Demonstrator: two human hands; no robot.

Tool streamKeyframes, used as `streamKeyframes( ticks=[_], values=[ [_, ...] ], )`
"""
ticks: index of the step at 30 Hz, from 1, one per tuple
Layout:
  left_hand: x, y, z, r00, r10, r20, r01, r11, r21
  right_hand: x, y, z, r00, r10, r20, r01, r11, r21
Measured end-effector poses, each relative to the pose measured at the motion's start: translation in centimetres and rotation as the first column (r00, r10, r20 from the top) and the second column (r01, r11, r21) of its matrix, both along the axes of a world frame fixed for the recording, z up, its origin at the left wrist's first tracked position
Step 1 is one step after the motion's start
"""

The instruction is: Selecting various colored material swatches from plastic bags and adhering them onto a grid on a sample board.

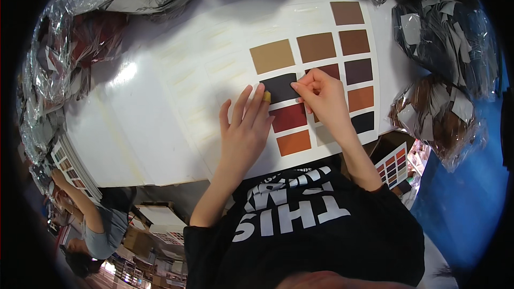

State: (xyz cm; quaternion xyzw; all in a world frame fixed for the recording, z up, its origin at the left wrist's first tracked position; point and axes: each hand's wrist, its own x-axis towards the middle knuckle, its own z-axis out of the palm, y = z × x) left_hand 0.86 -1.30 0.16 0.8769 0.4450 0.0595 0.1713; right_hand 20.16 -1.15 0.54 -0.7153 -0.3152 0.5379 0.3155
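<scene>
A white sample card (342,142) lies before me with rows of coloured rectangular swatches on its right part. My left hand (243,131) is spread flat, fingers apart, its fingertips at the left edge of a dark navy swatch (279,88). A yellow band wraps one of its fingers. At that swatch's right edge, the thumb and forefinger of my right hand (321,96) are pinched together on its upper corner. Below the navy piece sit a dark red swatch (289,118) and an orange swatch (294,143); a tan swatch (272,56) is above. My right hand partly covers several others.
Clear plastic bags of dark pieces (447,43) and brown pieces (433,112) stand at the right. More bags (80,48) line the far left. Another person (101,230) handles a stack of swatch cards (75,168) at lower left. Another swatch card (393,166) stands at lower right.
</scene>
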Motion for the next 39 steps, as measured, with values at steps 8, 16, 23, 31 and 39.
streamKeyframes(
  ticks=[8,16,23,31,39],
  values=[
    [3.0,0.1,-0.2,0.980,-0.163,0.111,0.170,0.984,-0.052,1.3,-0.8,0.3,0.940,0.094,0.327,-0.112,0.993,0.038],
    [3.8,1.2,-0.1,0.945,-0.221,0.241,0.251,0.963,-0.102,3.0,-4.2,2.0,0.934,0.079,0.349,-0.162,0.963,0.216],
    [5.2,5.7,5.2,0.856,-0.286,0.431,0.327,0.945,-0.023,5.5,-7.4,4.1,0.931,-0.003,0.364,-0.142,0.917,0.372],
    [21.5,21.5,14.5,0.692,-0.519,0.501,0.222,0.814,0.537,11.0,-12.4,11.3,0.812,-0.081,0.578,-0.276,0.819,0.503],
    [29.4,34.8,12.6,0.977,-0.210,-0.040,0.198,0.821,0.536,19.3,-8.8,22.7,0.592,-0.189,0.784,-0.397,0.778,0.487]
  ],
)
